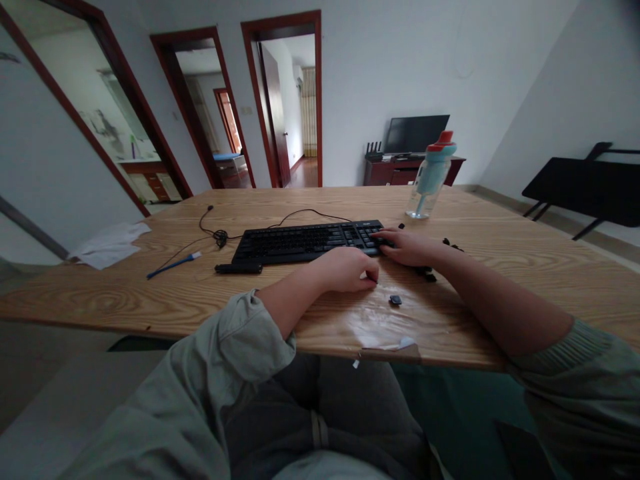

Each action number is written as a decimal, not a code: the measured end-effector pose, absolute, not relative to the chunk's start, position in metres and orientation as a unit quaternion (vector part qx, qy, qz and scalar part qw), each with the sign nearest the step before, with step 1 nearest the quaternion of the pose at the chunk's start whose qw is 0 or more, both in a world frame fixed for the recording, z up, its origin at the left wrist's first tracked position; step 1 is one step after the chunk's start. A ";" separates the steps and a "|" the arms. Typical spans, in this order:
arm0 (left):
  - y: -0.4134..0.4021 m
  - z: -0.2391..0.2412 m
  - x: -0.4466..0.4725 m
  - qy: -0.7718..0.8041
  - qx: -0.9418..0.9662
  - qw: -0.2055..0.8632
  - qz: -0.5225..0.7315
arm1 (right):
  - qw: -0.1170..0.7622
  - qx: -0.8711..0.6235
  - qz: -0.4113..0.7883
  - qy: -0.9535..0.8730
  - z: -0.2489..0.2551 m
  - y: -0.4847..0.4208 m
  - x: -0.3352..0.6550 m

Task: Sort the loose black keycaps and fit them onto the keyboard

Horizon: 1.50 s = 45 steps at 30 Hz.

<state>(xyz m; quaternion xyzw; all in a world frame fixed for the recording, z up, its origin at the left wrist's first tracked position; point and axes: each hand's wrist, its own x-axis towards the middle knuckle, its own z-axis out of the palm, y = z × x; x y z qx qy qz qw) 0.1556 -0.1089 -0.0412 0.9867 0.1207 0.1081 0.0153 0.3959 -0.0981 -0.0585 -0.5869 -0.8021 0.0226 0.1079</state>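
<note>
A black keyboard (300,241) lies across the middle of the wooden table. Over its right end, at the number pad, my right hand (403,245) rests with fingers stretched out and touching the keys. My left hand (345,270) is in front of the keyboard, low over the tabletop, with thumb and fingers curled together; whatever they may hold is hidden. A small dark keycap (395,300) sits by itself to the right of my left hand. More small black pieces (429,274) lie beside and partly under my right wrist, and others (453,245) beyond the forearm.
A clear bottle with a red lid (430,177) stands at the back right. A blue brush (173,265), a coiled cable (220,238), a black bar-shaped piece (239,269) and white tissue (111,245) lie to the left. Clear tape (375,327) covers the table's front edge.
</note>
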 end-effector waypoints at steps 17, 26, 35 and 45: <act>0.017 -0.040 0.052 0.468 0.865 -0.012 0.184 | 0.111 -0.580 0.028 -0.807 -0.058 -0.097 0.397; 0.011 -0.041 0.061 0.463 0.873 -0.032 0.150 | 0.122 -0.580 0.032 -0.805 -0.059 -0.097 0.398; 0.007 -0.039 0.063 0.469 0.870 -0.046 0.144 | 0.117 -0.585 0.032 -0.802 -0.058 -0.098 0.396; 0.001 -0.037 0.065 0.470 0.869 -0.080 0.136 | 0.117 -0.584 0.039 -0.802 -0.059 -0.097 0.398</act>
